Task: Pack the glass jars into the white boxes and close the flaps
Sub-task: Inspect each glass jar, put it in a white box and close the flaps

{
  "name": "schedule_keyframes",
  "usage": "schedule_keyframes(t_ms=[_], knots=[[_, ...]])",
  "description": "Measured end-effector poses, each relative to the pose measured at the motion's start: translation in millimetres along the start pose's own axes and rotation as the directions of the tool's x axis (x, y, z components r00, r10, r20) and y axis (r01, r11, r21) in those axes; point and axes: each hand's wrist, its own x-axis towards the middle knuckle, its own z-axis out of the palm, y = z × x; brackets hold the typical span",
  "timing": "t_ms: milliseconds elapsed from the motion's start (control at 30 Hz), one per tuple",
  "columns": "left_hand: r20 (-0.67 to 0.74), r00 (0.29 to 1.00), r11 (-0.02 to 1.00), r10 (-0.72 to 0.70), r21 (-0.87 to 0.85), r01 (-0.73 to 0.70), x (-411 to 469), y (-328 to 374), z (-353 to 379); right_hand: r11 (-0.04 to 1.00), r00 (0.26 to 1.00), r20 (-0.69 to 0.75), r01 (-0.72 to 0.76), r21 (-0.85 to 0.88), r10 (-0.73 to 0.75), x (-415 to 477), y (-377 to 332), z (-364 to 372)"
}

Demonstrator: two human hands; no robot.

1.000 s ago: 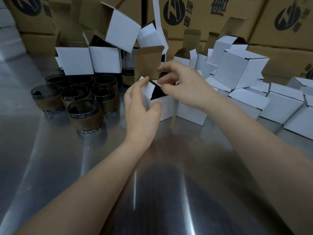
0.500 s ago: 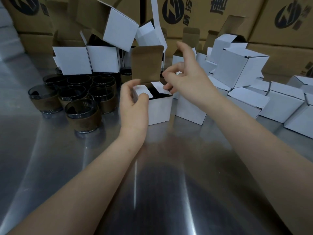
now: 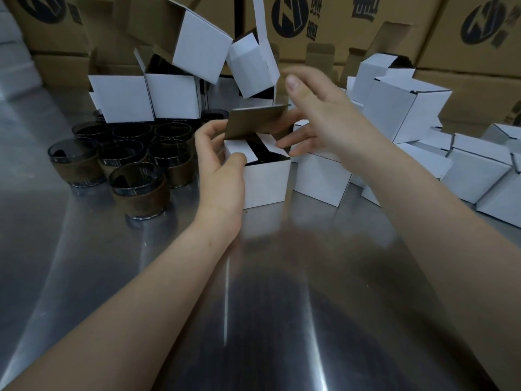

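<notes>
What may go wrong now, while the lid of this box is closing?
The thumb of the left hand lies on a side flap below the lid flap; the lid may catch on it.
The right hand is close to the tilted open boxes behind; a bump might topple them onto the glass jars.

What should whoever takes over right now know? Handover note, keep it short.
Left hand grips the white box at its top left edge, thumb on the left side flap.
Right hand: fingers straight against the lid flap.
Done: both side flaps folded in; something dark, likely a jar, shows between them. Closed boxes piled right.
Left: tuck the lid flap, then pack the loose glass jars into the open boxes behind them.
</notes>
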Motion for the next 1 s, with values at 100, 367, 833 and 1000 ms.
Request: schedule_keyframes(t_ms=[100, 367, 833, 1000], knots=[[-0.003, 1.000, 1.000, -0.008, 0.000, 0.008, 0.1, -2.0, -1.0, 0.999, 1.000, 0.011, 0.018, -0.027, -0.018, 0.2, 2.4, -0.7], [-0.007, 0.999, 0.999, 0.047, 0.023, -0.047, -1.0, -7.4, -0.9, 0.981, 0.990, 0.084, 0.125, -0.151, -0.113, -2.6, 7.2, -6.9], [0.163, 0.986, 0.999, 0.025, 0.016, -0.028, -6.4, -3.7, -4.0, 0.939, 0.993, 0.034, 0.121, -0.323, -0.116, -2.5, 4.3, -2.1], [0.172, 0.983, 0.993, 0.070, 0.080, -0.085, -3.2, -7.5, -7.2, 0.883, 0.991, 0.052, 0.134, -0.450, -0.124, -3.4, 1.6, -2.1]])
